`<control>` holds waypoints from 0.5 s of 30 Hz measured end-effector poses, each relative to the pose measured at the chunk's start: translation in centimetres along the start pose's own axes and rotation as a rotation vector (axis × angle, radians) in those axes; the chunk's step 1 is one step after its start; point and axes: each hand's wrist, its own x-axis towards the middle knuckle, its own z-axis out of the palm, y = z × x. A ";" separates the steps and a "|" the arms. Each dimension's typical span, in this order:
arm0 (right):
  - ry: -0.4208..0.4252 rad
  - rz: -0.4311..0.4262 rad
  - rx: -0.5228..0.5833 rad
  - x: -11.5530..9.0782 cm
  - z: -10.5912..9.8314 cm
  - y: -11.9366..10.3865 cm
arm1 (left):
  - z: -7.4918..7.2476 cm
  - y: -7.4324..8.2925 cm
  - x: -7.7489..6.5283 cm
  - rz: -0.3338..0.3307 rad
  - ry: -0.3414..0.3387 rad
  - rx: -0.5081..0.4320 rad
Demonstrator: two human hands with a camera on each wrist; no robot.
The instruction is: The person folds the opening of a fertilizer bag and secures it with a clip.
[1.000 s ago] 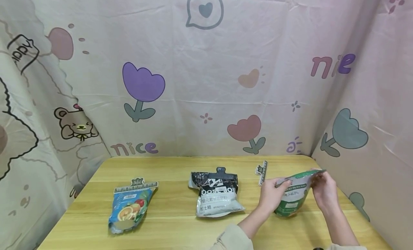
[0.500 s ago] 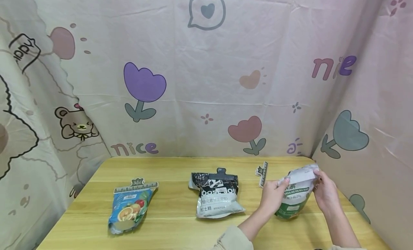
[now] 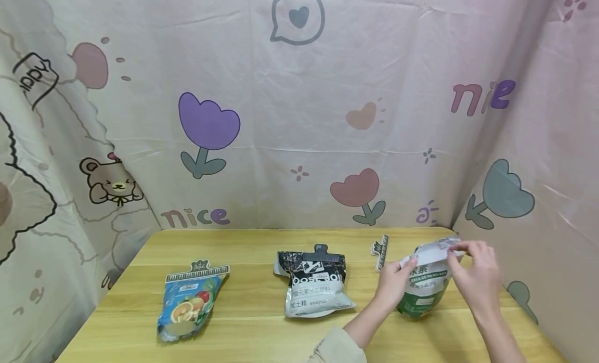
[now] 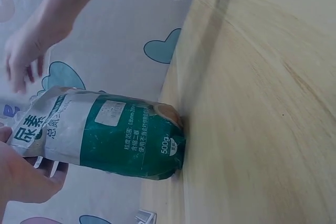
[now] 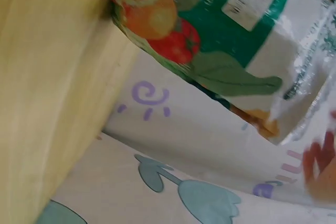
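Presently pinching the upper left corner of a green-and-white plastic pouch (image 3: 423, 295) printed with Chinese lettering, using the thumb and fingers of the left hand (image 3: 392, 282). Holding the right hand (image 3: 474, 269) close by the opposite top corner with relaxed, slightly bent fingers; overlapping that corner as seen from the head, but showing a gap to it, somewhat blurred, as seen from the left wrist. Between and below both hands, standing upright with its base touching a pale yellow wooden desk (image 3: 262, 342). Folded over at the mouth into a silvery-white flap (image 3: 435, 252) that spans from hand to hand. Marked lower down with a white barcode label (image 4: 110, 113) and "500g", and toward the right hand with printed fruit (image 5: 181, 40). Just beyond the left hand, a loose white clip with a striped edge (image 3: 382, 253). To the left of the left hand, a black-and-silver bag (image 3: 318, 293) under a black plastic clip (image 3: 323, 256). Farther left, well apart from both hands, a blue fruit-printed pouch (image 3: 188, 303) under a white crown-topped clip (image 3: 198, 272). Behind the hands, beyond the desk, a pale fabric curtain (image 3: 299, 82) printed with tulips and hearts.
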 end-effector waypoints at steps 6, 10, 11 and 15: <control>-0.223 -0.370 0.083 0.2 0.0 0.0 | -0.1 0.1 0.0 0.034 -0.029 0.016; -0.344 -0.355 0.041 -0.2 -0.1 0.2 | -0.2 0.1 -0.1 0.036 -0.045 0.061; -0.362 -0.351 0.032 -0.3 -0.2 0.2 | -0.2 0.1 -0.1 0.037 -0.045 0.070; -0.390 -0.361 0.016 -0.4 -0.1 0.3 | -0.3 0.1 -0.2 0.055 -0.035 0.122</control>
